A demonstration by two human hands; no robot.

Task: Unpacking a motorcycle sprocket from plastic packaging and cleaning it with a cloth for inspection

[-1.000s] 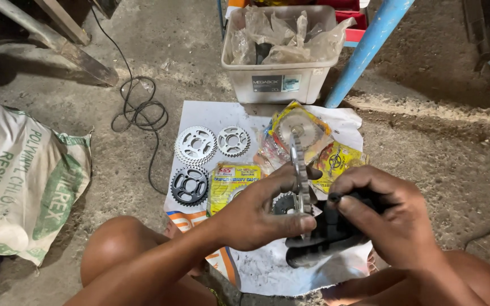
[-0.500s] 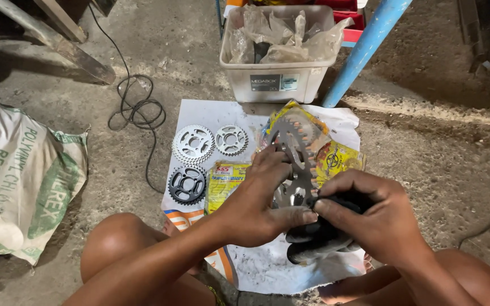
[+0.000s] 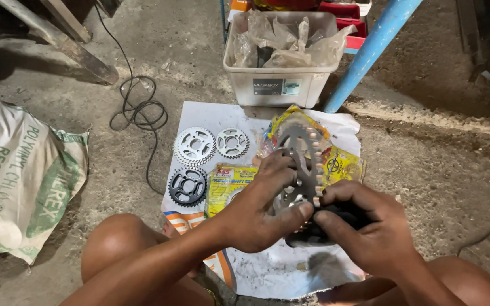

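Observation:
My left hand [image 3: 265, 207] grips a grey toothed sprocket [image 3: 304, 161] that stands upright above the sheet, fingers wrapped over its lower left rim. My right hand [image 3: 367, 229] pinches the sprocket's lower edge and also holds a black part [image 3: 313, 232] beneath it, mostly hidden by the fingers. Both hands meet at the thumbs over a white paper sheet [image 3: 282, 272] on the ground.
On the sheet lie two silver sprockets [image 3: 195, 145] [image 3: 232, 142], a black sprocket [image 3: 187, 186] and yellow packets [image 3: 228, 181]. A white plastic bin [image 3: 282, 85] of plastic bags stands behind, a blue pole [image 3: 370, 54] to its right, a black cable [image 3: 140, 110] and a woven sack [image 3: 21, 175] on the left.
The sprocket has turned from edge-on to nearly face-on. My left hand has shifted its grip along the rim, and both hands have moved slightly left.

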